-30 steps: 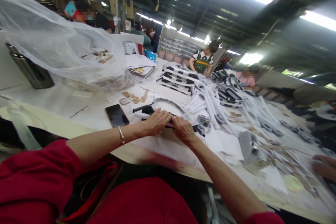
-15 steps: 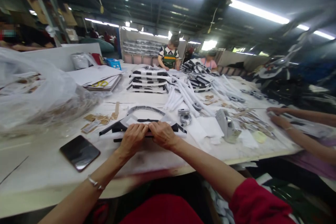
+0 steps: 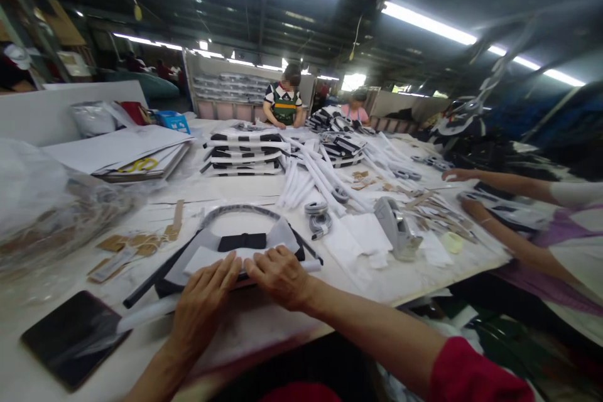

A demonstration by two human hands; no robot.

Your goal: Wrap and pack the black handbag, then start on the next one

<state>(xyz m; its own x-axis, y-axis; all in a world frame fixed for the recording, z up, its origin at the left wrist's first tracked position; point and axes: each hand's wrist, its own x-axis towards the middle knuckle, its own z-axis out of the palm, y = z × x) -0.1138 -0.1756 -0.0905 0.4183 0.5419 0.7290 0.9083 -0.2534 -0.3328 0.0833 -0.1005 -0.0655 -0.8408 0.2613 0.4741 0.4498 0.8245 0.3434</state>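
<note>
A black and white bag point(image 3: 277, 240) with an arched grey handle lies on the table in front of me, with white wrapping sheet over it. A black rectangular patch point(image 3: 242, 242) shows near its middle. My left hand point(image 3: 207, 289) rests on the near edge, its fingers bent over the white sheet. Close beside it, my right hand point(image 3: 277, 273) grips the same edge, thumb toward the left hand. White wrapped tubes stick out past both sides of the bag. The underside of the bag and the fingertips' far side are hidden.
A dark tablet-like slab point(image 3: 75, 336) lies at the left, near paper tags point(image 3: 136, 245). Behind are stacked striped bags point(image 3: 245, 154), white wrapped tubes point(image 3: 301, 179), coiled straps point(image 3: 320, 220) and a grey tape dispenser point(image 3: 396, 229). A co-worker's arms point(image 3: 509, 232) reach in from the right.
The bag has tipped flatter, with more of its face, the white sheet and the black patch showing. My hands are slightly farther apart. The co-worker's far hand at right has lifted.
</note>
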